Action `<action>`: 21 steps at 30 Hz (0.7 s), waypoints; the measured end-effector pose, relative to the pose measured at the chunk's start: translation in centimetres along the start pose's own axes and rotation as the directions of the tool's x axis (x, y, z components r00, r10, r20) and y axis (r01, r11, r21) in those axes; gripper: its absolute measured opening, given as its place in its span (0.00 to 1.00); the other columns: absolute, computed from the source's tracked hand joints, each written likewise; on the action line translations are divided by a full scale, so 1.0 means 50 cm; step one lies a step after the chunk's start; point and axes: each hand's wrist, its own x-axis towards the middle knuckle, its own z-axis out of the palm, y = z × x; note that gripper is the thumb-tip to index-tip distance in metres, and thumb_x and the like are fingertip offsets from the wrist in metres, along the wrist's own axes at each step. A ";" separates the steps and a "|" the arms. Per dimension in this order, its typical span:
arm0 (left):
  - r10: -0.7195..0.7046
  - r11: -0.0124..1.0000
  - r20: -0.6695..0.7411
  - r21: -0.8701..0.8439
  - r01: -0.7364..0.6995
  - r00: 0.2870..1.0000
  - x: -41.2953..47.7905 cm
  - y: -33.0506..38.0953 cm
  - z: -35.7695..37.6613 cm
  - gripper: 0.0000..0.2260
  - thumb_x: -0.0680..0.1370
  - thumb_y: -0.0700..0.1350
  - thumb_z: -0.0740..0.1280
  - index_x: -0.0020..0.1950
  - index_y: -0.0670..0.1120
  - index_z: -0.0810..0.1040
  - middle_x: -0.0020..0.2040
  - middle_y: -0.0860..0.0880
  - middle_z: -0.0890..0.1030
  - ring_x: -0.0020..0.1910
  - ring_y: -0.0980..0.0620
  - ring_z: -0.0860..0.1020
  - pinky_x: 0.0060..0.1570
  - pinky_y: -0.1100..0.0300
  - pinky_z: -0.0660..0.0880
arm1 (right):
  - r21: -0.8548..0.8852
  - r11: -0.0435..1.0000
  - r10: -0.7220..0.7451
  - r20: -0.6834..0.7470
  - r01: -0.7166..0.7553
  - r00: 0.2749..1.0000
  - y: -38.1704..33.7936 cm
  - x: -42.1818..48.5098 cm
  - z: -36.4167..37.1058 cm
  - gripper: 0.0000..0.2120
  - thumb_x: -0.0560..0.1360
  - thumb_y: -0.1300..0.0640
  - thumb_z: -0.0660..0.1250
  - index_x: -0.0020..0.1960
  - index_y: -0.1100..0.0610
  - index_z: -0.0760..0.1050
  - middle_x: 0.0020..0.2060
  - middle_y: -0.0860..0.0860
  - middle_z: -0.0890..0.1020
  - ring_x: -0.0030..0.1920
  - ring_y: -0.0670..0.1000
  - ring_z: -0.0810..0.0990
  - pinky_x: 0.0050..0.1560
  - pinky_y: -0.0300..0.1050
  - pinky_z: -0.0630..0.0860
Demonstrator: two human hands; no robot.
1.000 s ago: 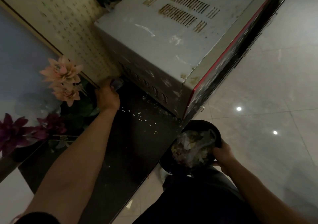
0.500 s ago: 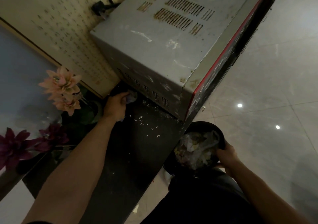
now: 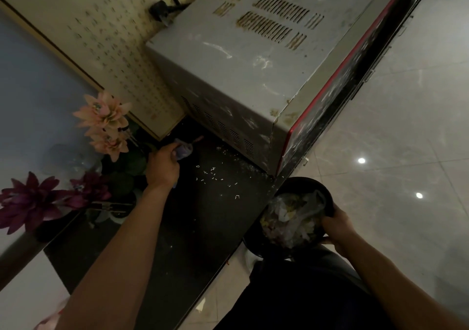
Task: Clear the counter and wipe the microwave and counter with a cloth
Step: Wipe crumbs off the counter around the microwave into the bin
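Small crumpled pale bluish scrap, cloth or wrapper I cannot tell, sits at the back of the dark speckled counter, just beside the lower side of the grey metal microwave; my view has the left hand on it, fingers curled round the scrap, knuckles up, forearm stretched straight out over the counter; scattered white rice-like crumbs lie on the counter between that hand and the microwave's front corner; microwave top is smeared and stained, red trim along the door edge; right hand grips the rim of a round black bowl, thumb over the rim, other fingers under and hidden; bowl is off the counter edge, near the microwave's front corner, full of food scraps and clear crumpled plastic; pink fabric flowers and dark purple ones stand left of the left arm; glossy pale floor tiles on the right.
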 end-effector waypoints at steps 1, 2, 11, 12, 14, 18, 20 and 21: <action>-0.023 1.000 0.003 0.000 0.023 1.000 -0.012 -0.003 0.008 0.18 0.85 0.40 0.56 0.72 0.49 0.76 0.66 0.41 0.80 0.63 0.40 0.78 0.59 0.51 0.75 | -0.002 1.000 0.005 -0.003 -0.005 1.000 0.001 0.003 0.000 0.36 0.56 0.54 0.64 0.64 0.42 0.74 0.51 0.55 0.84 0.49 0.63 0.83 0.47 0.64 0.83; -0.044 0.999 -0.003 -0.007 0.044 0.999 -0.025 -0.007 0.016 0.18 0.85 0.40 0.56 0.72 0.50 0.76 0.65 0.42 0.80 0.62 0.40 0.79 0.56 0.52 0.75 | -0.007 1.000 0.000 -0.003 0.000 1.000 0.003 0.008 0.000 0.36 0.55 0.53 0.64 0.64 0.41 0.74 0.51 0.55 0.84 0.49 0.63 0.83 0.48 0.64 0.83; -0.061 0.998 -0.031 -0.035 0.060 0.998 -0.118 0.047 0.088 0.18 0.85 0.45 0.60 0.73 0.58 0.73 0.64 0.46 0.79 0.60 0.44 0.79 0.47 0.56 0.75 | -0.010 0.999 -0.038 0.007 0.038 0.999 -0.019 -0.003 -0.005 0.30 0.57 0.54 0.64 0.60 0.43 0.75 0.51 0.56 0.84 0.51 0.63 0.83 0.49 0.65 0.82; -0.052 0.998 -0.019 -0.029 0.052 0.998 -0.131 0.060 0.095 0.18 0.85 0.45 0.59 0.73 0.58 0.73 0.66 0.48 0.79 0.63 0.44 0.76 0.51 0.53 0.75 | -0.012 0.999 -0.035 0.016 0.035 0.999 -0.020 -0.002 -0.007 0.29 0.57 0.55 0.64 0.59 0.44 0.75 0.50 0.56 0.84 0.50 0.63 0.83 0.49 0.65 0.82; -0.047 0.998 -0.001 -0.039 0.047 0.999 -0.158 0.085 0.110 0.18 0.84 0.44 0.60 0.73 0.57 0.73 0.68 0.50 0.78 0.65 0.44 0.74 0.56 0.51 0.74 | -0.004 1.000 -0.008 0.035 0.008 0.999 -0.025 -0.004 -0.008 0.26 0.61 0.56 0.66 0.60 0.45 0.74 0.49 0.57 0.84 0.49 0.64 0.83 0.47 0.65 0.82; -0.034 0.994 0.050 -0.099 0.039 0.998 -0.205 0.125 0.142 0.17 0.84 0.45 0.60 0.72 0.58 0.73 0.67 0.53 0.77 0.66 0.50 0.74 0.56 0.54 0.73 | -0.040 0.999 -0.009 0.032 0.010 0.999 -0.014 0.025 -0.007 0.27 0.57 0.53 0.65 0.56 0.41 0.75 0.48 0.56 0.84 0.48 0.63 0.83 0.48 0.65 0.82; -0.069 0.975 0.083 -0.203 0.085 0.994 -0.208 0.115 0.153 0.16 0.84 0.46 0.60 0.71 0.58 0.74 0.67 0.54 0.78 0.66 0.53 0.74 0.62 0.50 0.75 | -0.060 0.998 -0.014 0.039 0.017 0.999 0.001 0.049 -0.006 0.28 0.56 0.53 0.64 0.55 0.39 0.74 0.48 0.56 0.85 0.48 0.63 0.84 0.48 0.65 0.82; -0.099 0.961 0.087 -0.250 0.118 0.991 -0.205 0.102 0.154 0.16 0.84 0.48 0.59 0.70 0.59 0.75 0.66 0.53 0.79 0.64 0.54 0.76 0.63 0.49 0.76 | -0.059 0.998 -0.015 0.043 0.017 0.999 0.003 0.051 -0.006 0.28 0.56 0.53 0.64 0.55 0.38 0.74 0.48 0.56 0.85 0.48 0.63 0.84 0.48 0.64 0.82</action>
